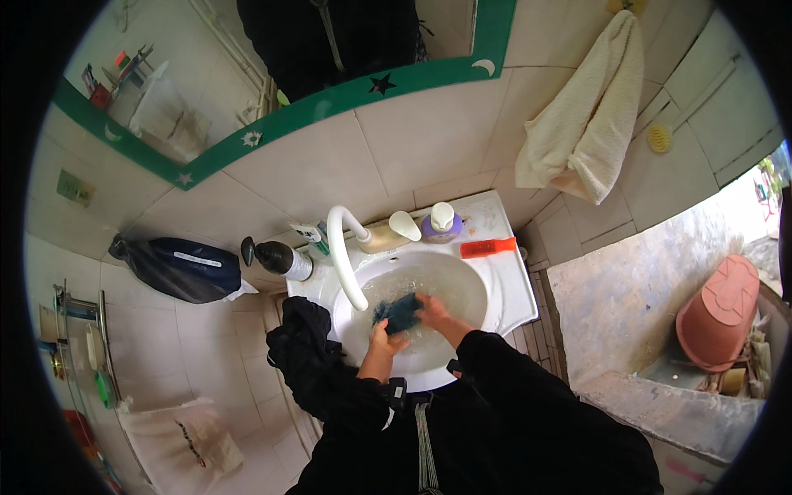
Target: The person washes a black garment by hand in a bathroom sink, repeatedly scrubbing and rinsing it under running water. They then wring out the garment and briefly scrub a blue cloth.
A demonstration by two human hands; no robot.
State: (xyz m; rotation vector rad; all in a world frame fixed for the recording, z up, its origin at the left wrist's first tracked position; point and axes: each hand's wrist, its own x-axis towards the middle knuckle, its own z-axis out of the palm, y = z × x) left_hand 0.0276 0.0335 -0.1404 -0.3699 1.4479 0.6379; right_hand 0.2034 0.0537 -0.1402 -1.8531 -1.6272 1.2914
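Note:
A dark blue cloth (401,312) lies in the water of a white washbasin (479,291), under the curved white faucet (341,260). My right hand (435,311) grips the cloth's right end. Just below its lower left edge is my left hand (385,344), fingers spread, with the thumb at the fabric. The water is cloudy with some bubbles, and the part of the cloth below the surface is hard to make out. Bunched black fabric (303,331) hangs at the basin's left side, beside my left sleeve.
Along the basin's back ledge stand a dark pump bottle (284,260), a tube (312,235), a purple bottle with a white top (442,224) and a red-orange comb or brush (487,247). A cream towel (581,111) hangs right of the green-framed mirror (334,102).

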